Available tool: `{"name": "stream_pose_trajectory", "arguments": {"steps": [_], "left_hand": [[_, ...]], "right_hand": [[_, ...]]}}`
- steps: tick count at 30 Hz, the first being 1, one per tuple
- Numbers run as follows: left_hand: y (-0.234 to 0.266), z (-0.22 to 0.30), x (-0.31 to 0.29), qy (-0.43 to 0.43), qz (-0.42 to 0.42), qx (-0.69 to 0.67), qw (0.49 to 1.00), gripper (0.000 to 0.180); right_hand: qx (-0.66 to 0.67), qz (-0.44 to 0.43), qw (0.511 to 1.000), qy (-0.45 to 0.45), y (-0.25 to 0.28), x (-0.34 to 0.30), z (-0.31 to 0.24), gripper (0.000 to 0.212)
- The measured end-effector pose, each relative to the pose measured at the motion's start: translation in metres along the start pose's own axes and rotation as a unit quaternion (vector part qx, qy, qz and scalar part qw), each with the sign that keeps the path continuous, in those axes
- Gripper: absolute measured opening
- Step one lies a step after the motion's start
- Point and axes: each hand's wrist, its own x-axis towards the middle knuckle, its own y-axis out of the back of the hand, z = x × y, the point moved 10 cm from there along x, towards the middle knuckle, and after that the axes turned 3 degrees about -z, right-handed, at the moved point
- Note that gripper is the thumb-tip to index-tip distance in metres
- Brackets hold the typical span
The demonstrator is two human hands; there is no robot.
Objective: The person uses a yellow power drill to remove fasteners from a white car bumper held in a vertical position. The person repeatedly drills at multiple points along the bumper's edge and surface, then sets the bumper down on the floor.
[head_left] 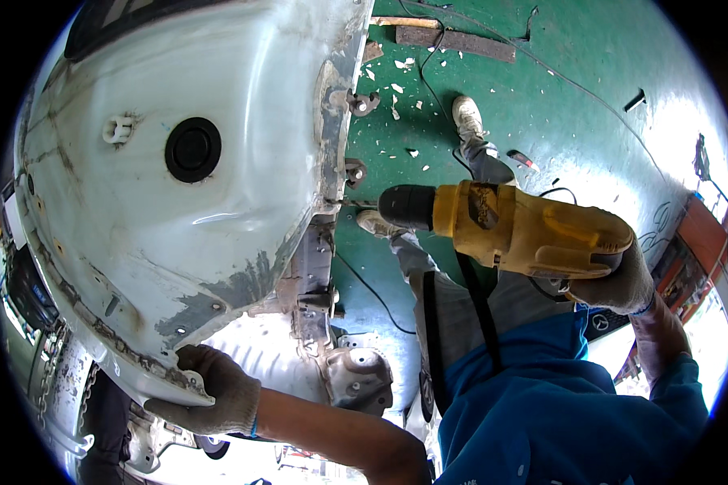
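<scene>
My right hand, in a grey work glove, is wrapped round the rear handle of a yellow power drill with a black chuck. A drill bit runs leftward from the chuck, its tip at the flange of a white car body panel; whether it touches cannot be made out. The gloved left hand grips the panel's lower corner, thumb above and fingers below. Bare metal shows through the panel's paint near that corner. A round black plug sits in the panel.
Two clamps hold the panel's right flange. White paint flakes, a cable and a red-and-black tool lie on the green floor. Dark bars rest farther off. Rusty body metal stands below the flange.
</scene>
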Motion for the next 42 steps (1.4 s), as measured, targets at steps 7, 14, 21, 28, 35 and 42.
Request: {"name": "stream_pose_trajectory", "arguments": {"steps": [7,14,21,28,35,42], "left_hand": [[-0.001,0.001,0.004,-0.007,-0.027,0.018,0.999,0.046],[0.000,0.002,0.002,-0.012,-0.014,0.014,1.000,0.043],[-0.004,0.001,0.001,-0.008,-0.022,0.015,1.000,0.045],[-0.001,0.001,0.000,-0.005,0.002,0.007,1.000,0.045],[-0.001,0.000,0.003,-0.003,-0.016,0.011,1.000,0.044],[-0.003,0.003,-0.003,-0.018,-0.004,0.024,1.000,0.046]], "right_hand": [[0.013,0.074,0.997,0.033,0.014,0.000,0.001,0.076],[0.075,0.091,0.993,-0.014,0.020,-0.003,0.002,0.078],[-0.043,0.041,0.997,-0.044,-0.002,0.000,0.004,0.059],[-0.043,0.056,0.997,-0.009,0.026,0.004,-0.004,0.068],[-0.092,0.131,0.984,-0.079,0.057,-0.017,0.013,0.067],[-0.010,0.060,0.997,0.037,0.040,0.002,-0.005,0.072]]}}
